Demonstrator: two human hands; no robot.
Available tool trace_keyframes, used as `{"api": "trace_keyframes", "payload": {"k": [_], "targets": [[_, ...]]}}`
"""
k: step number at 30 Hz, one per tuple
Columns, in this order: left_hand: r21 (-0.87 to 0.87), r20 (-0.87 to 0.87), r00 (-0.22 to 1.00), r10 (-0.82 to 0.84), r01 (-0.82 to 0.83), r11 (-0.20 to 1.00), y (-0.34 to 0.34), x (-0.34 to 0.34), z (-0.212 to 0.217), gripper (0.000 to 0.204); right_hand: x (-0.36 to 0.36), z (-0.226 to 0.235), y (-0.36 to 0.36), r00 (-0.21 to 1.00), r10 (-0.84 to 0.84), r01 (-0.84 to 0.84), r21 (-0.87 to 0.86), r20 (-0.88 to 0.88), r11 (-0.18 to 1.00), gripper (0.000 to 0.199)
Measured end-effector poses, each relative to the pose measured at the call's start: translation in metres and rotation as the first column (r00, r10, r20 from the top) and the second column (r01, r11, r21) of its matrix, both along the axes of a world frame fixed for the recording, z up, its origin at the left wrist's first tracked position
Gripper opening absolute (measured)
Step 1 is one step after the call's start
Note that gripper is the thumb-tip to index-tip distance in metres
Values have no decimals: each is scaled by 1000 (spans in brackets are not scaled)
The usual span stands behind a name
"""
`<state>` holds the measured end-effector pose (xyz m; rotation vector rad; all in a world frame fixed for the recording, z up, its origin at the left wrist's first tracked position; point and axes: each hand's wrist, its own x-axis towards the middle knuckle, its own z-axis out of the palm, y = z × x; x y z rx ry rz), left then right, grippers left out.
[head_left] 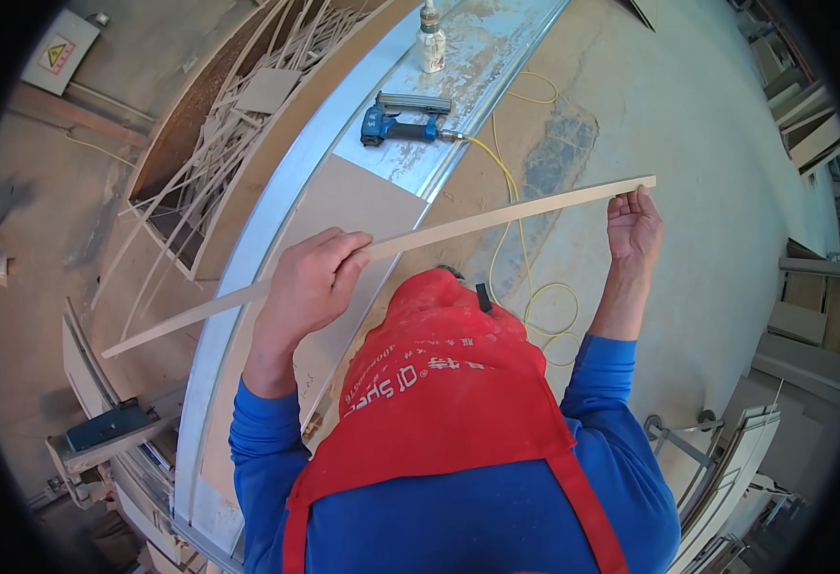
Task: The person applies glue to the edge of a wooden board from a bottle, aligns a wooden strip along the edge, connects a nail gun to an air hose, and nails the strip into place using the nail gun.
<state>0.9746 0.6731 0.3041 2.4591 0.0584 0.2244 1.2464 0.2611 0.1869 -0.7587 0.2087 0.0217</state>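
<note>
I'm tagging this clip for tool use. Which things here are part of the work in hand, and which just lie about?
In hand:
- long thin wooden strip
- left hand, closed around the strip
- right hand, at the strip's far end

Lying about:
- blue nail gun with yellow hose
- glue bottle
- pile of offcut strips
- metal-edged workbench

A blue long-sleeved top [496, 517] is worn, its cuffs ending at the wrists. Over it a red apron [448, 383] with pale printed lettering and red straps is tied.
</note>
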Motion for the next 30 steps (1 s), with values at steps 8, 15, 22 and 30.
{"api": "trace_keyframes", "payload": {"k": [8, 15, 22, 30], "targets": [[-52, -146, 981, -125, 118, 992, 3, 8, 6, 29, 13, -12, -9, 998, -58, 56, -40, -34, 998, 18], [-94, -174, 960, -220, 206, 974, 9, 1, 1, 40, 0, 1, -3, 996, -90, 89, -161, 2, 983, 46], [-184, -331, 944, -21, -42, 982, 14, -57, -34, 46, -18, -15, 22, 993, 104, -115, -439, -48, 891, 45], [-39, -328, 920, 214, -240, 970, 18, -183, -101, 30, -47, -69, 116, 866, 452, -486, -581, -216, 653, 28]]}}
